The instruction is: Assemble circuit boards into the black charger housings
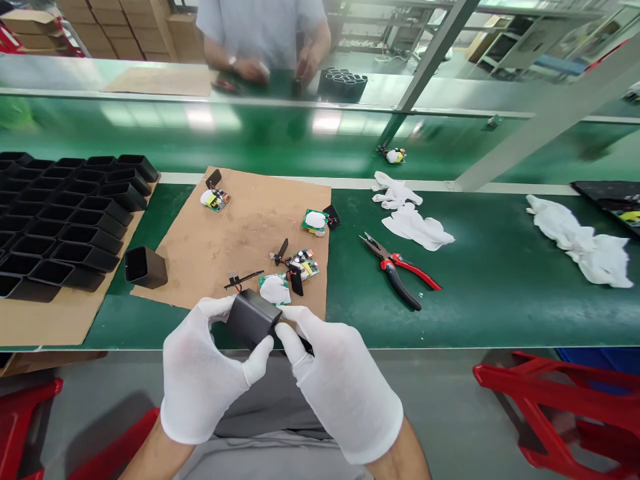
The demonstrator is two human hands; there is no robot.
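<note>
In a white glove, my left hand is closed round a black square plastic housing at the table's front edge. My right hand, gloved too, pinches at the housing's right end. A small black part shows between its fingers, mostly hidden by the glove. Just beyond the housing lies a green circuit board with a white pad, a thin black plate wired near it. Another board with yellow and red components and black end plates rests behind. One loose black housing lies to the left.
Many black housings stand in rows on cardboard at left. More boards lie on a cardboard sheet. Red-handled pliers and white gloves lie to the right. A green conveyor belt runs behind; across it a person works.
</note>
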